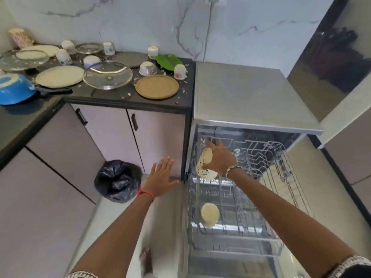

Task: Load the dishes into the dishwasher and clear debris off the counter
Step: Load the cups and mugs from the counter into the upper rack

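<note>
My right hand (219,159) grips a cream patterned cup (204,164), tilted, above the left side of the pulled-out upper wire rack (281,167) of the open dishwasher (251,93). A second cream cup (210,215) stands upside down lower in the racks, near the left front. My left hand (160,178) hovers flat with fingers spread beside the dishwasher, holding nothing. On the dark counter (112,97) lie dirty dishes: a brown plate (157,86), a glass lid (107,75), a cream plate (59,76), several overturned cups and a blue pan (15,88).
Crumbs are scattered over the counter around a green leaf-shaped dish (168,61). A bin lined with a black bag (118,180) stands on the floor by the cabinet doors. My foot (146,261) is on the floor left of the dishwasher. A cable runs down the marble wall.
</note>
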Motion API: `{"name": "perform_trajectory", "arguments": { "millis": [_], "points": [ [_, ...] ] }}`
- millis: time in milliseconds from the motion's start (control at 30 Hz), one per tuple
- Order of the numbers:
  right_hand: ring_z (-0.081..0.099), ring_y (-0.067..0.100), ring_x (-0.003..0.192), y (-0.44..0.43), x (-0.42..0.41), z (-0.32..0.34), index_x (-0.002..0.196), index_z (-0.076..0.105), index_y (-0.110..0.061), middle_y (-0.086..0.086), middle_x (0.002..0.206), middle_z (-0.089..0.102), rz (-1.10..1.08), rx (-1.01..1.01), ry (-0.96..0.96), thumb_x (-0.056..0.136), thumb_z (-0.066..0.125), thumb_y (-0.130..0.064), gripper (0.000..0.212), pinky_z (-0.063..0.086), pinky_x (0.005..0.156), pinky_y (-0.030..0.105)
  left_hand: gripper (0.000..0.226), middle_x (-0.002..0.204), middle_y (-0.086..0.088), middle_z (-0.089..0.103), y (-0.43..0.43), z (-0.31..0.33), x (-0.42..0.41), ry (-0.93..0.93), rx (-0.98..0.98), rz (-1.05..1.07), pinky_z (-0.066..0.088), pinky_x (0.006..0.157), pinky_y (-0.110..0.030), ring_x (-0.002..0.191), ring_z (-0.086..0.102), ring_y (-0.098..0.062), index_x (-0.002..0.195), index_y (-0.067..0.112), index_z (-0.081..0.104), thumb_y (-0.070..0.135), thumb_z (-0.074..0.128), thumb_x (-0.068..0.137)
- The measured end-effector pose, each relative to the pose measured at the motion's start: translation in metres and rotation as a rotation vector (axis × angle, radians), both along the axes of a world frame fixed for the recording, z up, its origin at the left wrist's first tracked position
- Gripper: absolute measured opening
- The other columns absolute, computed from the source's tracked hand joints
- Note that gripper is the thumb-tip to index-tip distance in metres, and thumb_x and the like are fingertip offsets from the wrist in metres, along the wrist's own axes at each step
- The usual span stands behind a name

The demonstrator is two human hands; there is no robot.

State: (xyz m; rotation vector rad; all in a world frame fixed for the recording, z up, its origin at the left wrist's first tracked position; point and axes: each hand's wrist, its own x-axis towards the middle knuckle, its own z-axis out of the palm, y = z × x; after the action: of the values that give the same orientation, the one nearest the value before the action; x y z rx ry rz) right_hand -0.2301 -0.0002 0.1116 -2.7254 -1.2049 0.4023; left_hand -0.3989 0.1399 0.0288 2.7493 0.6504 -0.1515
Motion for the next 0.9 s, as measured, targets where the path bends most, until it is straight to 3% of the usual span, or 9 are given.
{"name": "perform_trajectory", "arguments": {
  "millis": [233, 400, 900],
  "points": [
    [0.051, 0.035, 0.113, -0.078, 0.007, -0.029, 0.136, 0.036, -0.019, 0.017, 0.132, 0.039, -0.043, -0.030, 0.047, 0.066, 0.079, -0.040, 0.085, 0.047, 0.095, 0.042, 0.078, 0.158, -0.005, -0.003, -0.075, -0.027, 0.006, 0.072, -0.052, -0.061, -0.008, 0.115, -0.037, 0.145, -0.007, -0.019, 0.150, 0.011, 0.002, 0.046, 0.043, 0.094],
    [0.041, 0.038, 0.123, -0.103, 0.020, -0.057, 0.137, 0.033, -0.021, 0.016, 0.139, 0.030, -0.068, -0.067, 0.074, 0.071, 0.077, -0.037, 0.081, 0.045, 0.095, 0.045, 0.077, 0.158, -0.006, -0.006, -0.099, -0.047, 0.020, 0.149, -0.079, -0.114, -0.008, 0.116, -0.036, 0.145, -0.008, -0.019, 0.150, 0.011, 0.000, 0.043, 0.043, 0.095],
    [0.032, 0.036, 0.128, -0.056, 0.056, -0.165, 0.140, 0.028, -0.022, 0.014, 0.142, 0.024, 0.027, -0.172, 0.220, 0.075, 0.073, -0.035, 0.081, 0.049, 0.091, 0.045, 0.079, 0.156, -0.003, -0.016, -0.075, -0.115, 0.056, 0.287, -0.094, -0.226, -0.007, 0.115, -0.034, 0.145, -0.011, -0.017, 0.149, 0.012, -0.009, 0.038, 0.044, 0.096]
  ]
}}
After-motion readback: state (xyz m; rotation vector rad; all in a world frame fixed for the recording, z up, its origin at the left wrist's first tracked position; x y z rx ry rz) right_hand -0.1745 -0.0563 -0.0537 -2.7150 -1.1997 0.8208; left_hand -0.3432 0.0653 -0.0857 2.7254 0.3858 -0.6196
